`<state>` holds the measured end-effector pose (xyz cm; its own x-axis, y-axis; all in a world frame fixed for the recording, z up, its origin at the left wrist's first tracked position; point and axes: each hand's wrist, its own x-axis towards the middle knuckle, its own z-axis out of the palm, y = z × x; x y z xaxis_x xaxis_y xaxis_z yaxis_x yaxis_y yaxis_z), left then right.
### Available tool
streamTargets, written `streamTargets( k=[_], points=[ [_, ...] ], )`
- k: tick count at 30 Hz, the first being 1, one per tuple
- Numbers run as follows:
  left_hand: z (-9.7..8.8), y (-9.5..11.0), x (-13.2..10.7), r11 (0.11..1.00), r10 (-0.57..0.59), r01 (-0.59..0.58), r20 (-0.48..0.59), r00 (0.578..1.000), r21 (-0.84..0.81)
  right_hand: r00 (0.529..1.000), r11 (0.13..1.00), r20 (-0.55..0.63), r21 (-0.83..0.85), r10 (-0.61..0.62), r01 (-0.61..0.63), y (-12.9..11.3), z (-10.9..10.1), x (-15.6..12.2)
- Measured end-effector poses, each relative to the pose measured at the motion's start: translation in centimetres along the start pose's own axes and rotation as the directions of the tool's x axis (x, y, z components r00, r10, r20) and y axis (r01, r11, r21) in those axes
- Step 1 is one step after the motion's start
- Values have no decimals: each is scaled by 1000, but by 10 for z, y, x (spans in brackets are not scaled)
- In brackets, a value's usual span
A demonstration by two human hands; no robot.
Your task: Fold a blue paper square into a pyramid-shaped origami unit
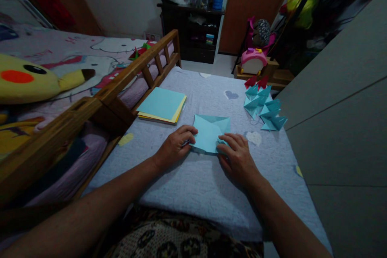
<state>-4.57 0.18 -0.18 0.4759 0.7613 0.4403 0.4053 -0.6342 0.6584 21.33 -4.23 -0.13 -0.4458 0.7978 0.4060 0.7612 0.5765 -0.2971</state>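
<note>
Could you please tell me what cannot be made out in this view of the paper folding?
Head view: the near corners of the blue paper lie under the left hand and right hand; whether the left hand pinches or presses is unclear.
The paper stack shows only edges, so its sheet count is hidden.
The folded pieces overlap; their number is uncertain.
The dark shelf at the back is blurred.

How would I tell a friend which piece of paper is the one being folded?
Start at the pale quilted mattress with heart prints. At its middle, between the left hand and the right hand, lies one light blue sheet. Unlike the flat stack of squares to its left and the finished pointed pieces to its right, it is single, partly folded and touched by both hands.
</note>
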Motion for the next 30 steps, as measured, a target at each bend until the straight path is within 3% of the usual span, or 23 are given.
streamTargets(
  k=[8, 17, 21, 30],
  points=[
    [0, -7, -3, 994, -5, -3, 77, 997, 106, 999, 995, 11, 91, -31, 30, -1, -1, 1],
    [-6, 4, -7, 924, 126, -152, 98, 987, 352, 997, 996, -6, 45, -82, 83, -7, -4, 4],
    [-4, 2, -7, 926, 134, -146, 57, 989, 349, 995, 993, -9, 66, -99, 99, -9, -3, 4],
    [-6, -2, -8, 964, 54, -74, 86, 995, 255, 989, 995, 148, 99, -22, 7, -8, -6, 1]
  ],
)
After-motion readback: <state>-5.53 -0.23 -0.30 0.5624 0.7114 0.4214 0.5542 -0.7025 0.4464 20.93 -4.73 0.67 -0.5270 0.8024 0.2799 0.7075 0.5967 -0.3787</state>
